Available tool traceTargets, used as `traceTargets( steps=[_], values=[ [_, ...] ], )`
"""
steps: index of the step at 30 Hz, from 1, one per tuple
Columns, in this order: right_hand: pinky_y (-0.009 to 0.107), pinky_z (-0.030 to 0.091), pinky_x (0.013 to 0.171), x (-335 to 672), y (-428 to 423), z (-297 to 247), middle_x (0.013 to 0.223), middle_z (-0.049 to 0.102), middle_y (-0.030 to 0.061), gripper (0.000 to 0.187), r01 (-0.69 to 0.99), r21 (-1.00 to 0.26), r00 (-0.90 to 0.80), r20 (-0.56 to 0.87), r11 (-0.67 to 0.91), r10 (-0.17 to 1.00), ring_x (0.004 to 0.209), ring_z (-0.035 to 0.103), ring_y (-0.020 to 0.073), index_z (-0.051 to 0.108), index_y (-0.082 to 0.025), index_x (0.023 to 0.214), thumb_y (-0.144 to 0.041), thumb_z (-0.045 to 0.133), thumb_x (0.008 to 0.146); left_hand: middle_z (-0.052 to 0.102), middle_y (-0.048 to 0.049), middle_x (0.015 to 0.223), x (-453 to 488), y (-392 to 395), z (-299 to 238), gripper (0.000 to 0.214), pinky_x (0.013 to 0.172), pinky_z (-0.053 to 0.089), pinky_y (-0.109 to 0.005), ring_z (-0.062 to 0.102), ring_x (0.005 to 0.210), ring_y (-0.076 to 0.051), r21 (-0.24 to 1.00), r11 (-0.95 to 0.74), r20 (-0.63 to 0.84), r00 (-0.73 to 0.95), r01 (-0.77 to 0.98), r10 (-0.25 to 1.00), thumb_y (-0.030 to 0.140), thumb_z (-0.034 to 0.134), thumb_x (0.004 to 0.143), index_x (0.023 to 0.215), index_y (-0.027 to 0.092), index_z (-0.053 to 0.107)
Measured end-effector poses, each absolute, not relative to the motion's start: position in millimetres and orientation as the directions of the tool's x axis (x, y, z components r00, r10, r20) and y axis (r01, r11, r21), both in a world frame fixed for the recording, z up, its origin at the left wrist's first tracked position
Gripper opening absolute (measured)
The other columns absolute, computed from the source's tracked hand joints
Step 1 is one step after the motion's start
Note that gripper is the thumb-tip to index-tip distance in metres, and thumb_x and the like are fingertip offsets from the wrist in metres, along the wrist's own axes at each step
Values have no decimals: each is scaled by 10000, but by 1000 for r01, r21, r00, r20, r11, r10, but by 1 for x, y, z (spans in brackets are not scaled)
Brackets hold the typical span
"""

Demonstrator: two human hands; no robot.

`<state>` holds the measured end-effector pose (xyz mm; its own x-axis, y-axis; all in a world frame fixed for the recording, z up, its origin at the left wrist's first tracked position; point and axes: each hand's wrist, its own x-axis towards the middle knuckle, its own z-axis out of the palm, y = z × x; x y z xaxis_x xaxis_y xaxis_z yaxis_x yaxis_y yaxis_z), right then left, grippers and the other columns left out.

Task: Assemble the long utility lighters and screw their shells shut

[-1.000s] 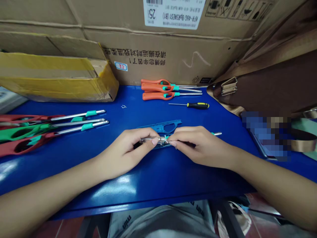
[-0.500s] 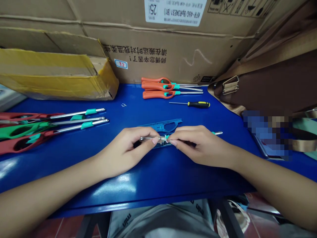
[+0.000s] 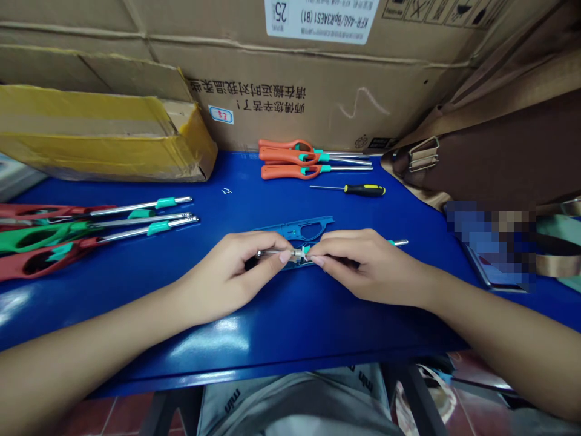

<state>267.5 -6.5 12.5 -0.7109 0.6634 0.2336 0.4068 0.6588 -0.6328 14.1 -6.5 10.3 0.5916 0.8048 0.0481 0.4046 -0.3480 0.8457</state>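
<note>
My left hand (image 3: 245, 266) is closed, its thumb and forefinger pinching a small clear and metallic lighter insert (image 3: 296, 257). My right hand (image 3: 379, 266) meets it tip to tip, with thumb and forefinger pinched at a small white piece (image 3: 305, 254) on the insert's end. Just behind the fingers lies one blue half of a lighter shell (image 3: 295, 231), its inside facing up. Another blue shell part (image 3: 290, 266) shows partly beneath my fingertips. A metal lighter tube (image 3: 400, 243) with a teal collar sticks out past my right hand; the rest of it is hidden.
Several red and green lighters (image 3: 68, 233) lie at the left. Orange lighters (image 3: 290, 172) sit at the back, with a screwdriver (image 3: 365, 191) in front. A yellow-taped carton (image 3: 113, 154), a large cardboard box (image 3: 318, 79) and a brown bag (image 3: 499, 145) border the blue table (image 3: 190, 351).
Both hands keep nearly the same place and pinch. The view has shifted very slightly; nothing else has visibly moved.
</note>
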Motion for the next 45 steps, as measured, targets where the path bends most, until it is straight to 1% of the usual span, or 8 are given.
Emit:
traceTargets(
  steps=[5, 8, 15, 24, 28, 33, 39, 45],
  values=[
    [222, 462, 744, 268, -7, 13, 896, 711, 26, 196, 412, -620, -714, 236, 668, 659, 807, 629, 106, 739, -129, 1033, -131, 543, 1034, 712, 9, 877, 13, -6, 10, 297, 648, 433, -238, 588, 745, -124, 838, -369, 60, 604, 402, 794, 396, 530, 1053, 1013, 188, 737],
    [232, 456, 731, 268, -6, 13, 880, 703, 24, 199, 419, -609, -720, 228, 673, 655, 790, 620, 111, 736, -135, 1021, -134, 537, 1036, 708, 11, 861, 14, -6, 9, 292, 637, 432, -237, 573, 723, -121, 837, -373, 63, 605, 401, 793, 386, 529, 1051, 1010, 186, 739],
    [264, 470, 749, 268, -6, 12, 913, 717, 38, 207, 444, -582, -732, 203, 682, 650, 813, 634, 134, 724, -145, 1040, -161, 518, 1047, 723, -4, 881, 13, -6, 9, 280, 644, 439, -245, 599, 742, -132, 834, -383, 71, 610, 398, 789, 372, 536, 1044, 1015, 185, 742],
    [274, 471, 734, 268, -7, 11, 912, 726, 35, 208, 450, -571, -732, 205, 687, 650, 804, 637, 142, 711, -173, 1008, -166, 507, 1047, 722, -12, 875, 15, -7, 10, 284, 643, 443, -243, 603, 739, -137, 832, -390, 74, 618, 394, 782, 380, 536, 1044, 1012, 184, 739],
    [273, 473, 751, 268, -7, 10, 923, 729, 44, 213, 450, -566, -733, 208, 691, 648, 825, 647, 144, 721, -152, 1020, -155, 510, 1043, 716, -7, 870, 15, -6, 9, 278, 647, 445, -240, 594, 730, -132, 824, -400, 71, 627, 402, 776, 369, 529, 1048, 1016, 185, 735],
    [271, 476, 757, 268, -7, 9, 933, 732, 48, 213, 444, -564, -739, 210, 696, 641, 836, 651, 143, 726, -136, 1029, -140, 513, 1034, 727, -11, 905, 15, -7, 7, 279, 671, 456, -245, 626, 766, -136, 820, -404, 68, 632, 406, 772, 366, 522, 1056, 1034, 185, 734],
    [277, 484, 763, 269, -6, 8, 952, 735, 46, 209, 447, -547, -745, 211, 708, 633, 849, 657, 151, 709, -166, 1021, -145, 502, 1033, 739, -18, 932, 14, -7, 7, 282, 694, 471, -251, 649, 794, -144, 819, -415, 81, 636, 397, 767, 367, 517, 1061, 1045, 185, 732],
    [269, 468, 734, 269, -7, 8, 904, 702, 32, 207, 448, -541, -754, 200, 712, 626, 809, 630, 139, 703, -171, 1017, -151, 498, 1039, 748, -28, 957, 14, -7, 7, 281, 708, 481, -254, 667, 823, -154, 817, -415, 71, 644, 401, 762, 361, 519, 1060, 1058, 182, 735]
  ],
)
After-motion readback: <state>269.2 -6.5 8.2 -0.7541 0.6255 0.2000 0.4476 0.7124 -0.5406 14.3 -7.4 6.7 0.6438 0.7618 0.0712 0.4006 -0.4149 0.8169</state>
